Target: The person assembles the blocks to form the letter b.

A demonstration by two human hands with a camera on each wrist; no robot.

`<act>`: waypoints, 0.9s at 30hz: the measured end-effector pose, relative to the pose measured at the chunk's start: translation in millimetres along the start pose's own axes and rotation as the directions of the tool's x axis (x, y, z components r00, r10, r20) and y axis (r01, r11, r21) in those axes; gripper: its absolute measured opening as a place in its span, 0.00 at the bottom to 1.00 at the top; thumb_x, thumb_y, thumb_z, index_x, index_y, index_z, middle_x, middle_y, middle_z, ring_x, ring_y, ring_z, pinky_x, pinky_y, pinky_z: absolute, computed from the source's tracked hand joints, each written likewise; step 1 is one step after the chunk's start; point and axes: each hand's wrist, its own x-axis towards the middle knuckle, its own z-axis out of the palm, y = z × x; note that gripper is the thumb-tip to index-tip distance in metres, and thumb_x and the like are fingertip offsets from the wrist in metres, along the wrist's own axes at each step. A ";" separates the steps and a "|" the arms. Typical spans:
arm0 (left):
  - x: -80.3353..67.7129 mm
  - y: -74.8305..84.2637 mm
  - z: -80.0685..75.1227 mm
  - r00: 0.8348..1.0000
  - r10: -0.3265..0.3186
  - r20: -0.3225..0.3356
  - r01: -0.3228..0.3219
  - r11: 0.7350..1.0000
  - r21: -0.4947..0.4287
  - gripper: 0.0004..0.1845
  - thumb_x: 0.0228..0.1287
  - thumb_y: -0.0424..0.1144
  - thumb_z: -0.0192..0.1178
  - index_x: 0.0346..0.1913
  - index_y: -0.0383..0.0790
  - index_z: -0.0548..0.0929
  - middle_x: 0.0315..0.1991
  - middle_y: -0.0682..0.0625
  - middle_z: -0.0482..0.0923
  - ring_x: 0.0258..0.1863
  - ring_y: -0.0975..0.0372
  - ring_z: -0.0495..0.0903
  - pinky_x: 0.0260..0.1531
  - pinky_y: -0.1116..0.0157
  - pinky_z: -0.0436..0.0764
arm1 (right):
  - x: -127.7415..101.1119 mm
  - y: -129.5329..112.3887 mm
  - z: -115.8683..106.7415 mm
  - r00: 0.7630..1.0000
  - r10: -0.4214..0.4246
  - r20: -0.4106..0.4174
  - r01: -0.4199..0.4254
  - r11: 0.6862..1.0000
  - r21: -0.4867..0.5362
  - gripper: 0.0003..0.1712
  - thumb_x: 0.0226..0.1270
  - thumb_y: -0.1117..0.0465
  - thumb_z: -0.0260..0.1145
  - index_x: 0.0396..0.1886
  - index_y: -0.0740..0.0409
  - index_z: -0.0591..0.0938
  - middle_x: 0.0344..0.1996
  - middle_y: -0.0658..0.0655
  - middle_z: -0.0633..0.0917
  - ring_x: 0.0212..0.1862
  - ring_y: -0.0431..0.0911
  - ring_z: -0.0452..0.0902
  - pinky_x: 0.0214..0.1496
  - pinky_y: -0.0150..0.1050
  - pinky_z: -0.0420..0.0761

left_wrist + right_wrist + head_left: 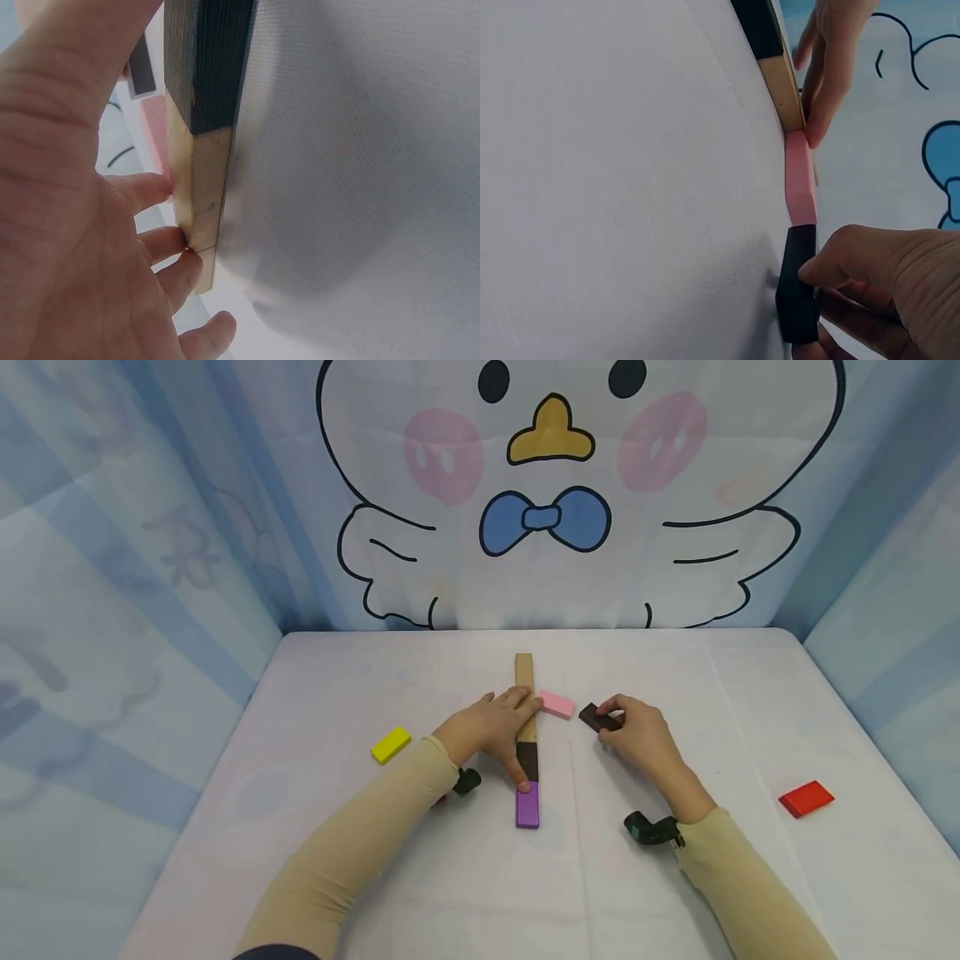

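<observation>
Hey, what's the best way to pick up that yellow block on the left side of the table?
The yellow block lies flat, alone, clear of the left hand. Probably come from above and pinch across its two long edges: it is thin, so only its narrow sides offer a grip.

Both arms in long, close-fitting beige sleeves reaching to wrists; left hand (487, 727) and right hand (645, 739) bare, no rings or gloves visible; small black camera unit strapped at each wrist; dark cuff edge near left upper arm, possibly another garment.
</observation>
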 end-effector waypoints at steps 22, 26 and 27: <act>1.0 -0.2 -0.6 1.000 -0.002 -0.008 0.002 1.000 -0.003 0.77 0.37 0.72 0.79 0.85 0.51 0.44 0.86 0.45 0.36 0.85 0.56 0.39 0.82 0.48 0.45 | -4.3 -11.7 4.3 0.999 -0.029 0.028 0.029 0.999 0.017 0.20 0.63 0.64 0.70 0.55 0.61 0.83 0.52 0.68 0.84 0.51 0.59 0.82 0.51 0.54 0.81; 0.9 -0.2 -0.4 1.000 0.002 -0.007 -0.002 1.000 -0.008 0.76 0.37 0.72 0.79 0.85 0.50 0.44 0.86 0.45 0.36 0.85 0.55 0.39 0.82 0.48 0.45 | -5.0 -12.8 5.5 0.999 -0.031 0.026 0.030 0.999 0.014 0.19 0.63 0.64 0.70 0.54 0.62 0.83 0.52 0.68 0.84 0.50 0.58 0.82 0.50 0.53 0.81; 0.9 -0.2 -0.3 1.000 0.003 -0.007 -0.003 1.000 -0.008 0.76 0.38 0.72 0.79 0.85 0.50 0.44 0.86 0.45 0.36 0.85 0.55 0.39 0.82 0.48 0.46 | -5.3 -13.1 5.6 0.999 -0.033 0.025 0.032 0.999 0.014 0.19 0.63 0.64 0.71 0.54 0.62 0.83 0.52 0.68 0.84 0.50 0.58 0.82 0.50 0.53 0.81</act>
